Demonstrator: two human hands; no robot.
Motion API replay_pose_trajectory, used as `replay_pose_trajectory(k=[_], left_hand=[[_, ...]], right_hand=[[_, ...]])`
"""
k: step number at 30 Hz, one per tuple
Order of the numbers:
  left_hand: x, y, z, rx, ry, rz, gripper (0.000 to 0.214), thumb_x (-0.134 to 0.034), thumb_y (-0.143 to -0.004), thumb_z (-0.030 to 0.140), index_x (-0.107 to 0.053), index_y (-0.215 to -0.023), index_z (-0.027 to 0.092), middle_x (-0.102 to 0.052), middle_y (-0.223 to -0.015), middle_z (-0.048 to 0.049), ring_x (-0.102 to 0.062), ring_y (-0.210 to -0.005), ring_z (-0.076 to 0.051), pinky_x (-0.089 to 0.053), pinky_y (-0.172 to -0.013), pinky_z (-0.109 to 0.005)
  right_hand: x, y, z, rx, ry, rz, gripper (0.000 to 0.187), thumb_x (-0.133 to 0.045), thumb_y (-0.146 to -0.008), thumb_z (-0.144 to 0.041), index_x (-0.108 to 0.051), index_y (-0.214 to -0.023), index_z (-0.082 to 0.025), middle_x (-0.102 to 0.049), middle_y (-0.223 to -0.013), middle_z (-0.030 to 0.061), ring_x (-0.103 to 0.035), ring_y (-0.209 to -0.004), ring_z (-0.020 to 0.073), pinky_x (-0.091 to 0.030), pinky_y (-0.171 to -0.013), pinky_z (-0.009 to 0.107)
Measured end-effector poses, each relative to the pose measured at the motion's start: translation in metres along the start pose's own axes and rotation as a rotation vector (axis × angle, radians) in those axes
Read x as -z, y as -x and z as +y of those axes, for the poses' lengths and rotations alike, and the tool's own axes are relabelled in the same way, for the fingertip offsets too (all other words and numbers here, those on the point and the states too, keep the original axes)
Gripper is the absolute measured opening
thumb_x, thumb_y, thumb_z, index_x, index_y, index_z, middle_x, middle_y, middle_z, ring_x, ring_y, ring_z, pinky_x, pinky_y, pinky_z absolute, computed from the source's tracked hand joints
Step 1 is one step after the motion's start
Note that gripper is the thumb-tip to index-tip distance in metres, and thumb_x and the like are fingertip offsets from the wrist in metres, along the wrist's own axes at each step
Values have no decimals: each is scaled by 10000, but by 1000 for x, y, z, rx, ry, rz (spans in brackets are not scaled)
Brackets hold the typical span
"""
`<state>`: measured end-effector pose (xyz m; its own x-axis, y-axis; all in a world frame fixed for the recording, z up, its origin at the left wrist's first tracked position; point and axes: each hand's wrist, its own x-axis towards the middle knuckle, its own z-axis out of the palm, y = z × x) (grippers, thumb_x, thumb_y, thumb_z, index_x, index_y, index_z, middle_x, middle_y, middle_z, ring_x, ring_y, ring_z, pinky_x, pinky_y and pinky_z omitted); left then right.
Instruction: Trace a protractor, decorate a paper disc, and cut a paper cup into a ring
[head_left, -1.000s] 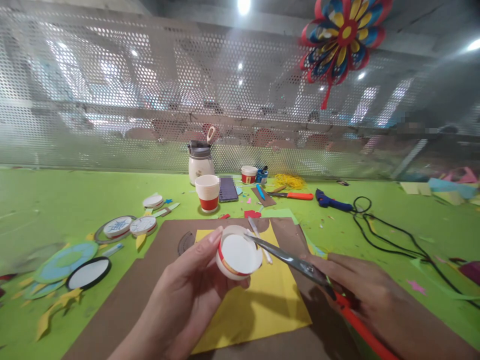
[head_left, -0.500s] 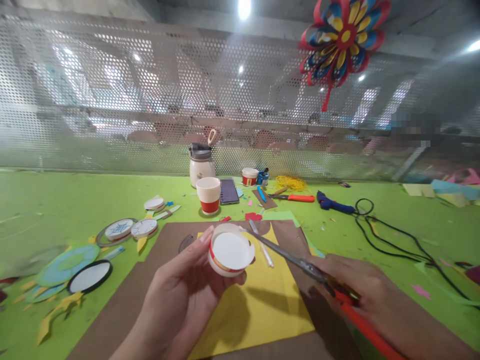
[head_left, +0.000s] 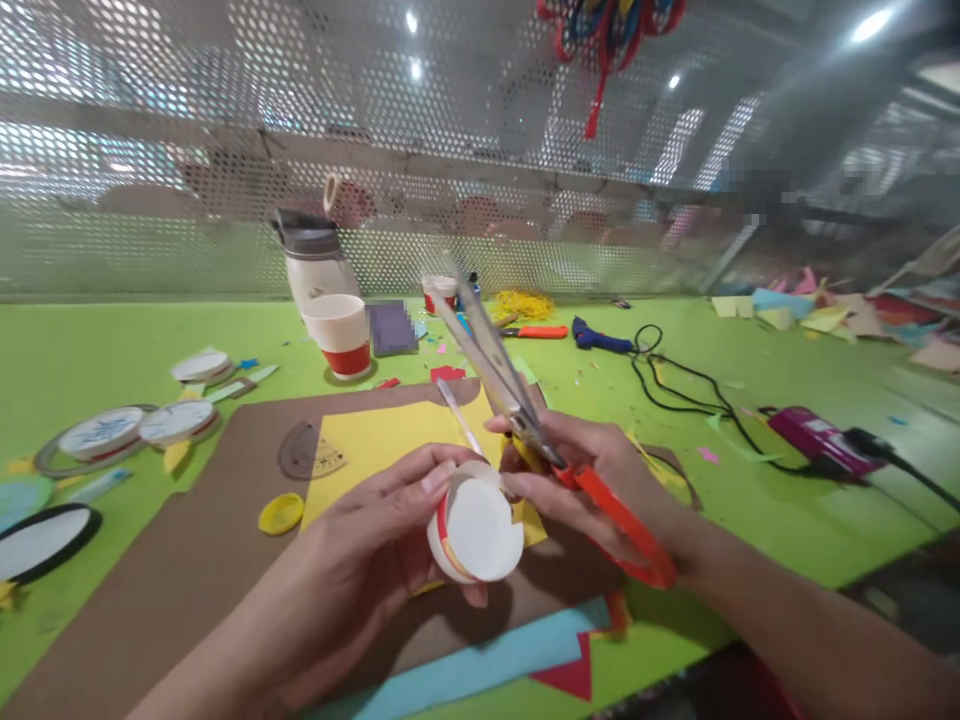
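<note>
A short cut-down paper cup (head_left: 484, 530), white inside with a red and yellow band, is gripped by my left hand (head_left: 382, 525). Its open end faces me, and the rim has a notch on the right. My right hand (head_left: 592, 470) holds scissors (head_left: 517, 400) with orange-red handles, blades pointing up and away, slightly parted. Fingertips of the right hand are close to the cup's upper right rim; whether they touch it I cannot tell. Beneath both hands lies yellow paper (head_left: 375, 435) on a brown sheet (head_left: 172, 600), with a white pen (head_left: 459, 415) on it.
Behind stand a red-and-white paper cup (head_left: 339, 335), a bottle (head_left: 313, 255) and a phone (head_left: 393, 328). Right are a blue glue gun (head_left: 600, 337), its cable and a purple box (head_left: 821, 440). Paper-disc pieces (head_left: 180, 422) lie left; a blue strip (head_left: 480, 665) lies in front.
The scissors have swung from pointing left at the cup's rim to pointing upward, and my right hand has come nearer the cup. My view has shifted down and to the right.
</note>
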<state>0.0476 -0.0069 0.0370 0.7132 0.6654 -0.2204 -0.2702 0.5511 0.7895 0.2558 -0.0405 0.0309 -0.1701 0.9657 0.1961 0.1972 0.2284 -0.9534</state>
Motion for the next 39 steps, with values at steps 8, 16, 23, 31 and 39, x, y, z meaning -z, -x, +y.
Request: replay_pose_trajectory(k=[8, 16, 23, 31, 39], left_hand=[[-3, -2, -2, -21, -10, -7, 198, -676, -885, 299, -754, -958, 131, -642, -931, -87, -583, -792, -193, -603, -635, -294], [-3, -4, -7, -45, 78, 21, 185, -690, -879, 276, -789, -969, 148, -660, -982, -88, -616, -817, -183, -621, -700, -293], [-5, -1, -7, -29, 54, 59, 197, -658, -898, 291, -772, -964, 144, -651, -974, -92, -603, -813, -191, -614, -696, -313], [-4, -3, -7, 14, 25, -31, 222, -664, -882, 325, -744, -950, 129, -636, -839, -78, -596, -717, -185, -595, -647, -312], [1, 4, 2, 7, 46, 5, 243, -734, -838, 329, -780, -1012, 166, -711, -925, -64, -678, -708, -197, -610, -646, -298]], right_hand=[[-5, 6, 6, 80, -26, 77, 341, -680, -827, -127, -648, -1156, -213, -616, -791, -28, -592, -659, 89, -564, -611, 204], [-10, 7, 5, 126, 7, 146, 294, -637, -830, -119, -629, -1106, -220, -595, -757, -37, -565, -611, 87, -511, -543, 186], [-11, 9, 10, 167, 10, 179, 289, -655, -826, -98, -627, -1082, -229, -578, -747, -49, -564, -632, 84, -513, -585, 185], [-3, 10, 7, 82, -127, 75, 279, -651, -837, -75, -627, -1075, -219, -586, -778, -41, -562, -653, 79, -481, -586, 183], [20, -2, 7, -10, -147, 131, 279, -695, -830, -179, -628, -1099, -213, -571, -743, -47, -588, -622, 103, -496, -596, 229]])
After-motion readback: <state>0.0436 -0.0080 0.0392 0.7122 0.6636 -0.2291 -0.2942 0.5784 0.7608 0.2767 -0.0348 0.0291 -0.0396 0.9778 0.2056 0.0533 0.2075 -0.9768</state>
